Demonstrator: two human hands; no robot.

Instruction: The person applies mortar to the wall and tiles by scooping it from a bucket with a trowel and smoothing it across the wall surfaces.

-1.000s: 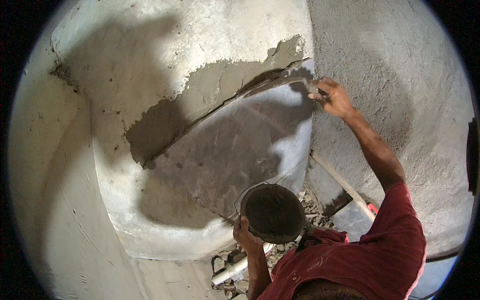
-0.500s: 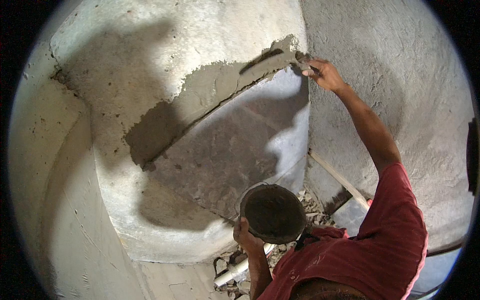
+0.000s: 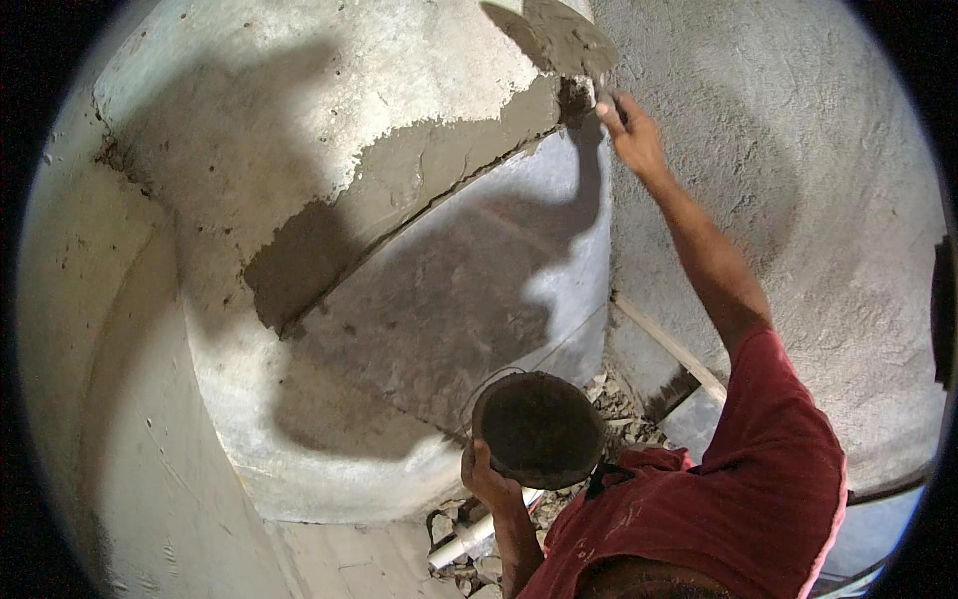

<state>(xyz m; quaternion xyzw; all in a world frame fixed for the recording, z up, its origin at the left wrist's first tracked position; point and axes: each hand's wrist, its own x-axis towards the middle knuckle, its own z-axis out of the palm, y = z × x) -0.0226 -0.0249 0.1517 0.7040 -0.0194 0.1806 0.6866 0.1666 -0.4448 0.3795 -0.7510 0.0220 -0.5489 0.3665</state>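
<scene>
My right hand (image 3: pixel 636 135) grips a trowel by its handle at the top of the wall, beside the corner. The trowel's blade (image 3: pixel 569 40), coated in grey mortar, is above the upper end of a band of wet mortar (image 3: pixel 419 160) with a ragged top edge. Below that band lies a smoother grey triangular surface (image 3: pixel 419 309), partly in shadow. My left hand (image 3: pixel 489 474) holds a dark round bucket (image 3: pixel 537 427) low at my front, its thin wire handle standing up on the left side. The bucket's interior is dark; its contents are unclear.
A rough grey wall (image 3: pixel 758 150) meets the pale wall at right; another surface (image 3: pixel 110 399) curves along the left. A wooden batten (image 3: pixel 664 344) leans low at right. Rubble (image 3: pixel 629 429) and a white pipe (image 3: pixel 459 544) lie at the bottom, near my body.
My right hand and trowel have moved up and slightly left, the blade rising from along the mortar band to above its upper end. The bucket has barely moved.
</scene>
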